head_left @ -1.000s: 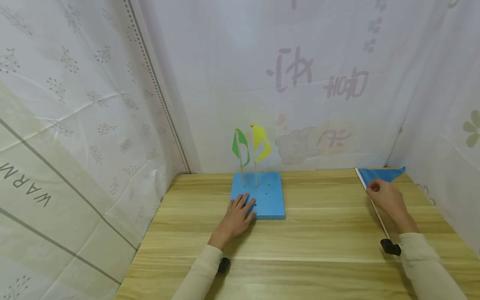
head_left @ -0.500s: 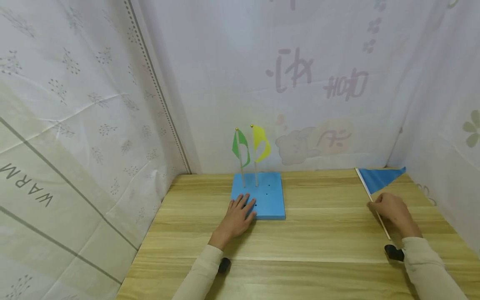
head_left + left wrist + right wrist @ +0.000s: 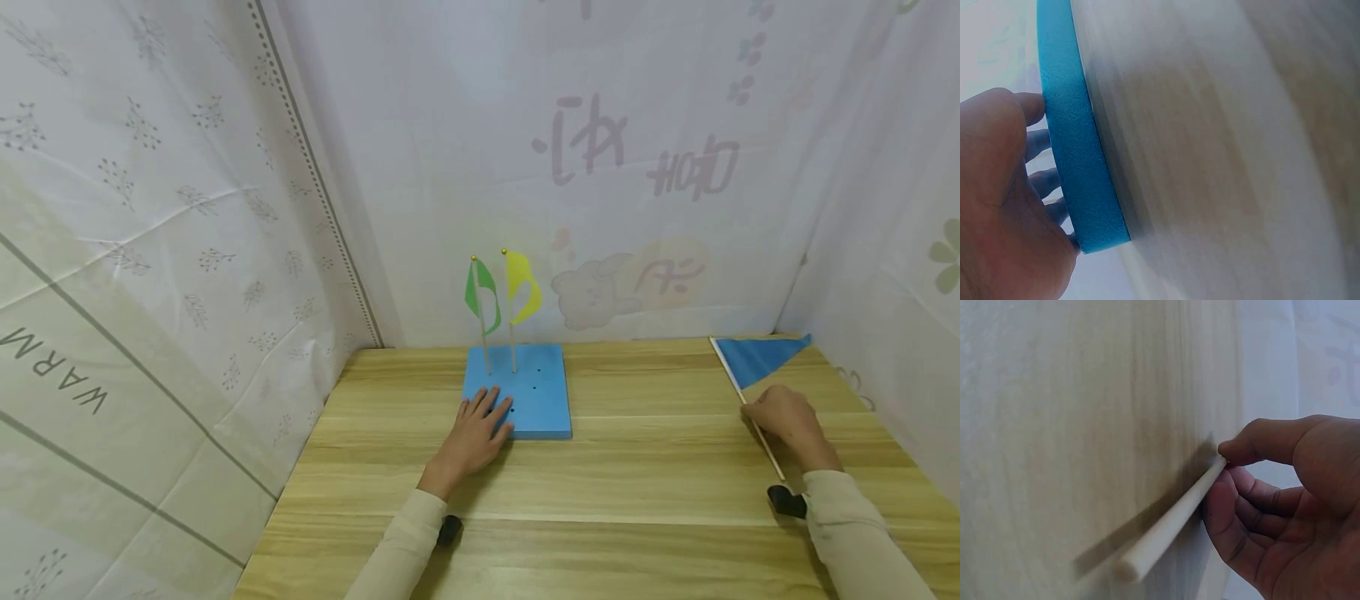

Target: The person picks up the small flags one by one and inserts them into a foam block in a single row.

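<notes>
Over by the right wall, the right hand (image 3: 786, 419) pinches the blue flag (image 3: 759, 357) by its stick, fingers curled; left hand (image 3: 476, 429) lies flat, fingers spread, on the blue foam block (image 3: 536, 392) holding green flag (image 3: 482, 293) and yellow flag (image 3: 521, 287) upright on the surface (image 3: 637, 492).

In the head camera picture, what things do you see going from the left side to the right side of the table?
Left hand → green flag → yellow flag → blue flag → right hand.

Blue flag (image 3: 757, 358) flat on table, far-right corner; stick pinched.
</notes>
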### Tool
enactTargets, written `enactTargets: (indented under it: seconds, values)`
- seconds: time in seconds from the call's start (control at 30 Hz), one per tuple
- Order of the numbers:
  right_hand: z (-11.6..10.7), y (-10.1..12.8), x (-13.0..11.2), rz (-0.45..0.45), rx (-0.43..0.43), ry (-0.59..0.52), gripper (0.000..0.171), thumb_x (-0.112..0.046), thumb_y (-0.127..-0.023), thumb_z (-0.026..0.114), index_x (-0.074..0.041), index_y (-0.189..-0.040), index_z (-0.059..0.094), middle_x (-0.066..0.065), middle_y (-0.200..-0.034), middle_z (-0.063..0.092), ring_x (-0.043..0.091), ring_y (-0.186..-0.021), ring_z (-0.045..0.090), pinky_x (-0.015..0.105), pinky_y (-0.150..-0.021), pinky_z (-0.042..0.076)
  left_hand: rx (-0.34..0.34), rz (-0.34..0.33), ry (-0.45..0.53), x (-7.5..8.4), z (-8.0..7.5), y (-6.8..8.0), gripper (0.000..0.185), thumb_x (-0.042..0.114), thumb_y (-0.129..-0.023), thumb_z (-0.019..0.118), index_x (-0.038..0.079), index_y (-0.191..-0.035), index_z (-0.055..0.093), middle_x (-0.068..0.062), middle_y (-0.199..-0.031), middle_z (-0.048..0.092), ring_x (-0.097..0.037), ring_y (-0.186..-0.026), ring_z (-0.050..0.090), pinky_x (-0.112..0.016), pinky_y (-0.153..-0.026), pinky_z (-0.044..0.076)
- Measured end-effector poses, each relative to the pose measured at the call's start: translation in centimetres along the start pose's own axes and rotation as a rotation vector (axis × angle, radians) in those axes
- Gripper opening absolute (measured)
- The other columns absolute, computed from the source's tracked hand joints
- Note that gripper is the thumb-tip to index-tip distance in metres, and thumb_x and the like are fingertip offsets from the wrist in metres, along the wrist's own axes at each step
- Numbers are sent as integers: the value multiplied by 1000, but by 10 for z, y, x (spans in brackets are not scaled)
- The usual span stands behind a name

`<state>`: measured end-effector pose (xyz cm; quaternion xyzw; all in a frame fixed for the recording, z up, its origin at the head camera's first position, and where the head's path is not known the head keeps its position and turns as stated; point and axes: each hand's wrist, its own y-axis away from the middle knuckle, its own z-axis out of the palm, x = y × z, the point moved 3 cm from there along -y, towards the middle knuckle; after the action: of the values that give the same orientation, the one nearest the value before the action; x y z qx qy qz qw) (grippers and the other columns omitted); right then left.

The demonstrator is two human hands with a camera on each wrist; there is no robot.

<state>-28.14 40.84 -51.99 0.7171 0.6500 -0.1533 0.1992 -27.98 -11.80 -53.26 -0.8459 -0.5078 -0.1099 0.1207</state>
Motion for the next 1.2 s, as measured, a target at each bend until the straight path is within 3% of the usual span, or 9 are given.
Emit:
enactTargets:
  seconds: [0.33, 0.63, 0.93, 1.2]
  values:
    - [-4, -3, 1, 23, -67, -18, 35, -23, -95, 63, -8, -64, 68, -2, -57, 61, 17, -57, 59, 32, -56, 45, 6, 10, 8, -2, 2, -1, 58, 43, -116, 44, 16, -166, 42, -15, -176, 28, -41, -164, 22, -66, -131, 20]
    - [-4, -3, 0, 12, -42, -32, 37, -22, -94, 62, -10, -59, 65, -4, -54, 58, 18, -57, 58, 32, -56, 44, 15, 18, 4, 0, -1, -1, 56, 39, -115, 46, 14, -165, 43, -18, -175, 30, -43, -163, 24, -68, -130, 21]
    - [-2, -1, -5, 15, -6, -62, 43, -25, -96, 62, -18, -56, 49, -5, -52, 49, 17, -54, 51, 31, -54, 38, -4, 7, 20, 7, -8, 2, 53, 33, -115, 48, 11, -163, 45, -19, -174, 32, -44, -163, 25, -68, -130, 21]
    - [0, -3, -14, -22, 36, -85, 40, -25, -99, 62, -15, -61, 53, -6, -55, 51, 17, -57, 49, 32, -55, 38, -9, 5, 15, 7, -8, 3, 54, 35, -115, 47, 12, -164, 44, -19, -174, 31, -43, -163, 24, -67, -130, 21]
